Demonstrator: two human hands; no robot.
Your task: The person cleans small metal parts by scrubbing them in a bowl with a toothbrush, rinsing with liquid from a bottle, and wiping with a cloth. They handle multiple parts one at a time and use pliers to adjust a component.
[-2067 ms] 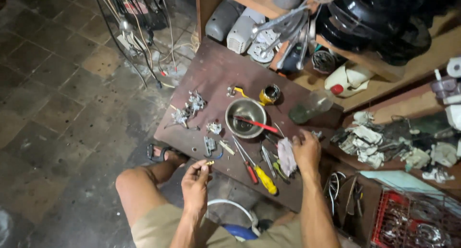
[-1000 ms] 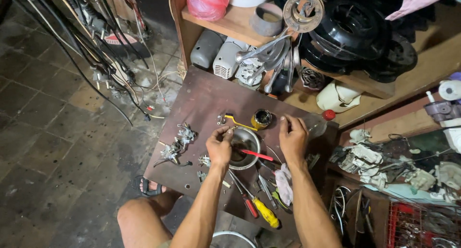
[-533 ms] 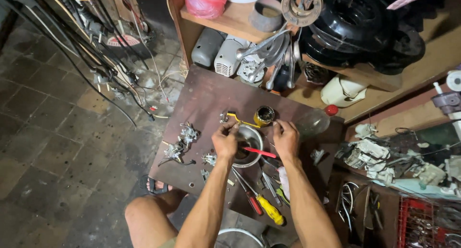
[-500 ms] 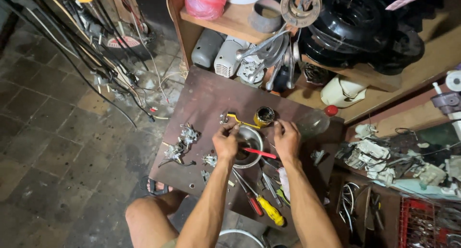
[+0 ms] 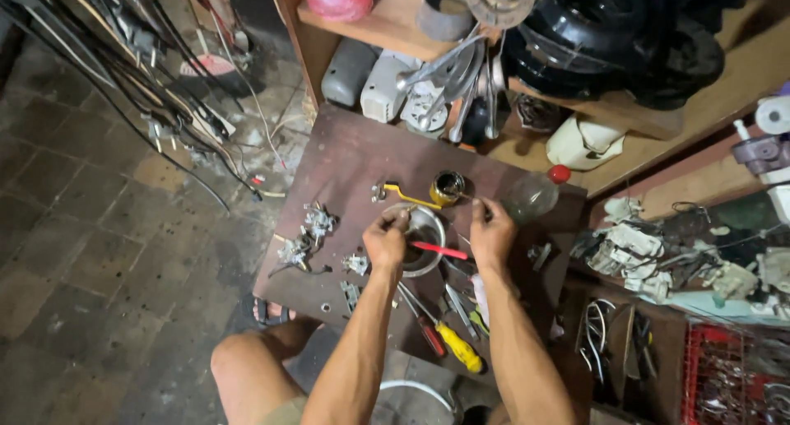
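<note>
- Left hand (image 5: 385,242) over the near-left rim of the metal bowl (image 5: 428,224); fingers curled, fingertips pinched together above the bowl; a small part may sit in the grip, too small to tell.
- Right hand (image 5: 492,230) just right of the bowl; thumb and forefinger pinched narrow on something thin near the small round tin (image 5: 448,186); what it is cannot be told.
- Bowl stands on the dark brown tabletop (image 5: 354,157), about mid-board, between the two hands; a red-handled tool (image 5: 439,250) lies across its near rim.
- Tin sits just beyond the bowl; a yellow-handled tool (image 5: 405,198) lies to its left, touching or nearly so.
- Clear bottle with a red cap (image 5: 533,195) lies on its side, right of the tin.
- Left of the bowl: clusters of small grey metal parts (image 5: 306,234) with wires, spread on the tabletop.
- Near edge: yellow-handled screwdriver (image 5: 457,347), red-handled screwdriver (image 5: 429,334), pliers, a pale rag (image 5: 480,289) beside the right wrist.
- Behind the tabletop: wooden shelf (image 5: 387,26) with grey motor housings, a red bag, black fan grilles.
- Floor at left: dark tiles, tangled cables (image 5: 156,88).
</note>
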